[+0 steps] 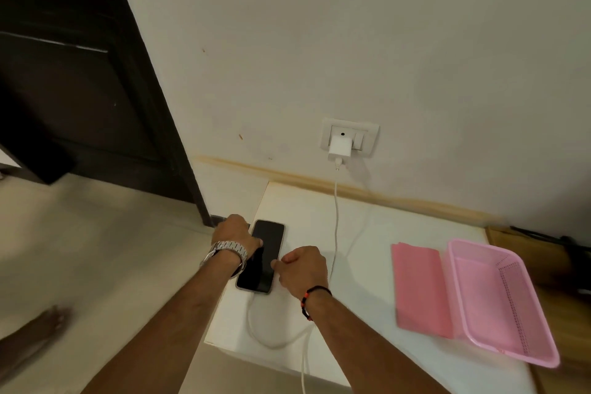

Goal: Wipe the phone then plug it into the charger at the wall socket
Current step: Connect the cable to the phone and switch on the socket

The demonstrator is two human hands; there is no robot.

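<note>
White table [367,233] against the wall: my left hand [235,235] grips the phone [267,253]. Right hand [303,267] looks curled, pinching its edge; cable [335,217] seemingly plugged in

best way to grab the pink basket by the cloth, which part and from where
Grip the long right rim of the pink basket, coming from above on its right. It sits upright with its open top up, so a hand can pinch that thin wall; its left side lies against the pink cloth.

My arms were bare, with no sleeves. On my left wrist I wore a silver metal link watch [228,251]; on my right, a thin black-and-red beaded bracelet [311,299].
</note>
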